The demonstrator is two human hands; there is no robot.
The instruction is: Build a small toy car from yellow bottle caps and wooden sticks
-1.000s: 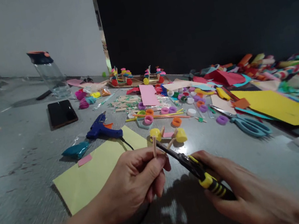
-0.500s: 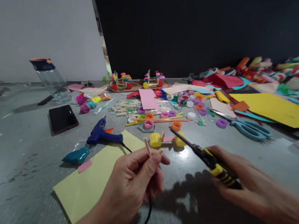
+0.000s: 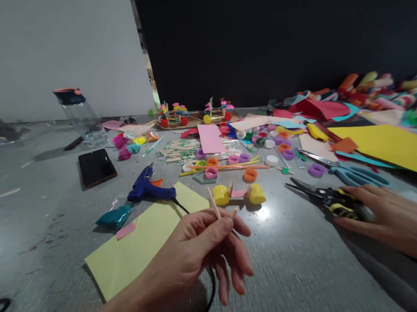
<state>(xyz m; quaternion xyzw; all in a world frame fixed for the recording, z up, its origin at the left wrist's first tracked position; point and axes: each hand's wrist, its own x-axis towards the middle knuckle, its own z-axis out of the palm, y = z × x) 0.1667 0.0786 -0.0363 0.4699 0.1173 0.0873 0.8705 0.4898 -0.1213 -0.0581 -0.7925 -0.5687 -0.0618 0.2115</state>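
"So, what sits nearest?"

"Low down, a black cable (image 3: 209, 309) curves across the grey table (image 3: 297, 291), beneath the left hand (image 3: 204, 245). That hand pinches a thin wooden stick (image 3: 213, 203) between thumb and index finger, above the tabletop and nearly upright. A short wooden end (image 3: 233, 213) pokes out beside the fingertips, and the other fingers hang loosely spread."

"And the right hand (image 3: 391, 218)?"

"Its thumb and fingers lie around the handles of the yellow-and-black pliers (image 3: 327, 198), low over the table. I can't tell how firmly they grip. The 2 tips of the tool point left and stand apart."

"What's just beyond?"

"On the left, a pale yellow sheet (image 3: 146, 239) with a pink scrap (image 3: 125, 231) on it. Ahead of the left hand lie 2 yellow caps (image 3: 221, 195), a pink strip (image 3: 239, 193) between them. Blue-handled scissors (image 3: 342, 172) lie just past the pliers."

"Farther off?"

"A blue glue gun (image 3: 143, 187), then a dark phone (image 3: 96, 167). Past a pink sheet (image 3: 211, 138) stand 2 colourful models (image 3: 173, 116), and to their left a clear bottle (image 3: 83, 119) with a dark lid."
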